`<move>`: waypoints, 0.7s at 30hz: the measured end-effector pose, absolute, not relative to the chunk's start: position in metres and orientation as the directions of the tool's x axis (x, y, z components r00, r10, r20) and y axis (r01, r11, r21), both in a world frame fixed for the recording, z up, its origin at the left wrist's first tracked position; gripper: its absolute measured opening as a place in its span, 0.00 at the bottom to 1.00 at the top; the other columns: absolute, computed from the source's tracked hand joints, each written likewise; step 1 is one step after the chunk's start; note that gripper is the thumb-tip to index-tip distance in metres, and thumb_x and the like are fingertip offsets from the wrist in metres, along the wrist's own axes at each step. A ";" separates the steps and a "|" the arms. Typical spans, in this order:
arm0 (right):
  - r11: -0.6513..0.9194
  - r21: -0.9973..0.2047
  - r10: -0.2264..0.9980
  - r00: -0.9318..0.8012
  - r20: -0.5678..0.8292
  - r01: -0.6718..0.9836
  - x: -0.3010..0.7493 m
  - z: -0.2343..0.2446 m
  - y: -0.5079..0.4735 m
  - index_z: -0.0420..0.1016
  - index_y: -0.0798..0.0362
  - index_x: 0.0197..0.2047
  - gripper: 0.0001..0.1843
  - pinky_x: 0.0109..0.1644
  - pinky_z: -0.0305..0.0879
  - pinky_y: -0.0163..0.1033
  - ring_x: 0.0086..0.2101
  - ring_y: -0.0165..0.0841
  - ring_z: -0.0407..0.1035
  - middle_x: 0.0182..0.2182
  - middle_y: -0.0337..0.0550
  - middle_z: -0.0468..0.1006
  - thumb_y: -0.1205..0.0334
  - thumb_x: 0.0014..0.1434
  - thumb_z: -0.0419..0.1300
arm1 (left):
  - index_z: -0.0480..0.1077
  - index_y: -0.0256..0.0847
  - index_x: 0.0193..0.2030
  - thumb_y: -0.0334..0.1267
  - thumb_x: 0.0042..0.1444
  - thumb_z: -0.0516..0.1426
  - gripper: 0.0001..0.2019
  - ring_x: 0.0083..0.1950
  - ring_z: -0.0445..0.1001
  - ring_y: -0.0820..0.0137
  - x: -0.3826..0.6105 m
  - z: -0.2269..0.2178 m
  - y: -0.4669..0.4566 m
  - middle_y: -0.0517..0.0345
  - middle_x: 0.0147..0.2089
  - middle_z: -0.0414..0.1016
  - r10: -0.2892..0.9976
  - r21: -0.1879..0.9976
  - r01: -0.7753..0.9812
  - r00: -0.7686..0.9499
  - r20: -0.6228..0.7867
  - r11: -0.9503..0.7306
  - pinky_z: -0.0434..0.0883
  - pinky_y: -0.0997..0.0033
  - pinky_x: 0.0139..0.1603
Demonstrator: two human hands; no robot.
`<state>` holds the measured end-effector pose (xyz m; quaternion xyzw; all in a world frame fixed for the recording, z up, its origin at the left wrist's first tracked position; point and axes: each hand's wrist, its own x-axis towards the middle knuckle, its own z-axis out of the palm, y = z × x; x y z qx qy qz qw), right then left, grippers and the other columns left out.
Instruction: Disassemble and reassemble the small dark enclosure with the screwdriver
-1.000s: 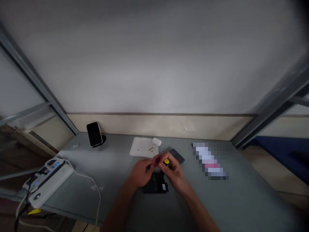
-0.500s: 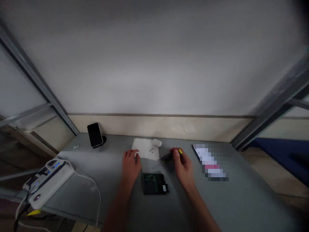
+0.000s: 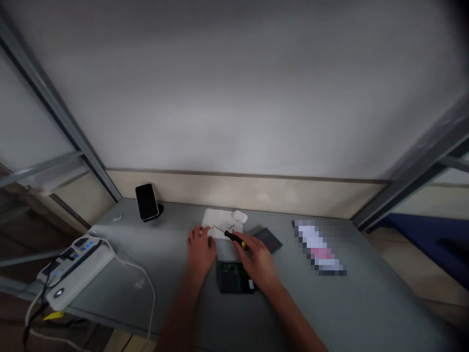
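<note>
My right hand (image 3: 258, 259) grips a screwdriver (image 3: 234, 238) with a black handle and a yellow end. Its thin shaft points left over a sheet of white paper (image 3: 222, 217), the tip close to a small dark speck. At the paper's left edge rests my left hand (image 3: 201, 250), fingers apart and index fingertip near that speck. Several tiny dark pieces, probably screws (image 3: 231, 227), lie on the paper. Nearer me is a dark open drive-like unit with a green circuit board (image 3: 234, 277), its right side partly under my right hand. A flat dark panel (image 3: 269, 239) lies beyond that hand.
A white rounded case (image 3: 240, 216) sits at the paper's back right corner. Further right lies a pixelated flat device (image 3: 318, 249). A black-screened device on a stand (image 3: 147, 202) stands back left. A white power strip (image 3: 76, 271) with cables occupies the grey table's left edge.
My right hand has moved left, bringing the screwdriver over the paper with its tip toward my left fingers. The flat dark panel now shows behind it. My left hand has barely moved.
</note>
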<state>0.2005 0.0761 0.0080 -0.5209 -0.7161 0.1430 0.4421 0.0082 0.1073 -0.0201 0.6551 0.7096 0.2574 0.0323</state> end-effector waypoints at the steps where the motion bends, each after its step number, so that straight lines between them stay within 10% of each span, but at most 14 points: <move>1: 0.404 -0.679 0.878 -0.053 0.475 0.613 0.201 0.008 0.077 0.82 0.45 0.57 0.17 0.51 0.76 0.49 0.43 0.44 0.81 0.47 0.47 0.87 0.53 0.71 0.57 | 0.76 0.43 0.59 0.32 0.65 0.55 0.18 0.64 0.67 0.50 0.008 -0.021 0.108 0.44 0.62 0.73 0.946 0.411 0.912 -0.137 0.295 0.004 0.65 0.47 0.63; 21: 0.219 -0.923 0.936 0.201 0.291 0.315 0.213 0.026 0.077 0.81 0.53 0.48 0.27 0.40 0.72 0.43 0.34 0.42 0.78 0.34 0.47 0.84 0.38 0.70 0.55 | 0.82 0.46 0.43 0.34 0.65 0.61 0.07 0.53 0.75 0.57 0.006 -0.020 0.120 0.53 0.47 0.84 0.866 0.610 0.760 -0.131 0.483 -0.225 0.70 0.55 0.58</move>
